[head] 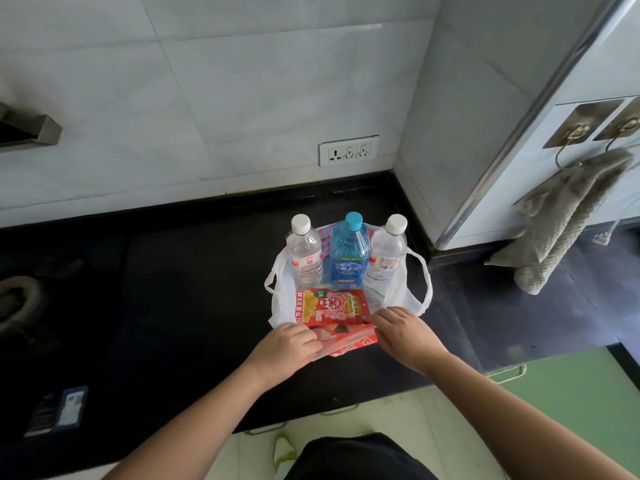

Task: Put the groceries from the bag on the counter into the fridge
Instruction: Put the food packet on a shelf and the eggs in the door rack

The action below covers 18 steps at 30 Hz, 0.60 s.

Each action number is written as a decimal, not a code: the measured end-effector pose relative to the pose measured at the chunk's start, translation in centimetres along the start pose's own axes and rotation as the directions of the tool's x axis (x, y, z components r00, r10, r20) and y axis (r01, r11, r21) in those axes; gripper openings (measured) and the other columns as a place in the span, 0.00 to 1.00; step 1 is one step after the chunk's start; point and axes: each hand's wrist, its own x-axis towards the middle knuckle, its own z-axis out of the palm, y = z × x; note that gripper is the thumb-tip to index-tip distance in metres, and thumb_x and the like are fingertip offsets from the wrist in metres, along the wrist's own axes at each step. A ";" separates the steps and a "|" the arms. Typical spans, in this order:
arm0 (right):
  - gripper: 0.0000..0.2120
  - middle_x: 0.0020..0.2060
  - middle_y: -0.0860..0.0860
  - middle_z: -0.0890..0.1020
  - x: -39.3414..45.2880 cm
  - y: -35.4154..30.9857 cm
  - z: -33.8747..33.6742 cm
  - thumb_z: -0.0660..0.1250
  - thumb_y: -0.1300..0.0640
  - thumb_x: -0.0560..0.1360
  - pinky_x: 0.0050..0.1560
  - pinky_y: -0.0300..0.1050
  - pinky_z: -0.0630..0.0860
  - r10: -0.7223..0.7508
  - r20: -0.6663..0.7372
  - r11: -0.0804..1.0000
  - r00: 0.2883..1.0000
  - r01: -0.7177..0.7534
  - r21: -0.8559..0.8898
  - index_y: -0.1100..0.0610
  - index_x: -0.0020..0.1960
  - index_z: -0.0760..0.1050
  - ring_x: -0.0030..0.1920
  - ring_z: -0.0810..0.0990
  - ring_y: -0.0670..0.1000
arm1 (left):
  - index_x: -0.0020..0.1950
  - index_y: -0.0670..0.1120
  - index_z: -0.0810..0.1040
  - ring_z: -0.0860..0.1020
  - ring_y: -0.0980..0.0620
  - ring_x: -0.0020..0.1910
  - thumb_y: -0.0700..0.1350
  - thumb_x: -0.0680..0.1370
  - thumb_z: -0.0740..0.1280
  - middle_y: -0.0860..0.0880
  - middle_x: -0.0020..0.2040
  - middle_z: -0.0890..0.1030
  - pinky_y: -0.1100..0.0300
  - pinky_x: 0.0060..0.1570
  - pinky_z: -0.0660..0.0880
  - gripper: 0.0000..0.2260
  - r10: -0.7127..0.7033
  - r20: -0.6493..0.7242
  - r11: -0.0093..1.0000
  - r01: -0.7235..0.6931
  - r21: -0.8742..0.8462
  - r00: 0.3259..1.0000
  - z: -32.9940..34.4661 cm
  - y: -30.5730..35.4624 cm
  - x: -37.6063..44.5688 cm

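The red snack packet (329,306) lies at the front of the open bag (398,296) on the black counter (173,289), three bottles upright behind it. Your left hand (287,344) pinches the near bag edge; your right hand (405,327) rests fingers on the packet, grip unclear. Hold the plastic down, then lift the packet clear of the bottles

White tiled wall (214,81) behind, carrying a white triple socket plate (348,150) just above the rear edge of the black worktop (173,306). Grey-beige towel (564,216) hanging from a metal hook (575,133) fixed on a white panel at right, a second hook (627,124) just beside it; metal ledge (29,131) at the left edge. Dark burner ring (17,301) at far left, small blue-and-white packet (59,410) near the front left, green cabinet front (571,410) with handle (507,373) lower right.
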 end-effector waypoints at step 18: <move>0.06 0.45 0.49 0.85 -2.7 -0.2 2.8 0.70 0.57 0.73 0.54 0.48 0.80 0.179 -0.030 0.982 0.983 -0.177 0.065 0.54 0.50 0.81 0.47 0.83 0.51 | 0.44 0.52 0.84 0.82 0.56 0.41 0.51 0.75 0.71 0.57 0.39 0.84 0.59 0.45 0.79 0.05 -0.258 0.060 0.966 0.259 -0.002 0.964 1.4 0.4 -1.8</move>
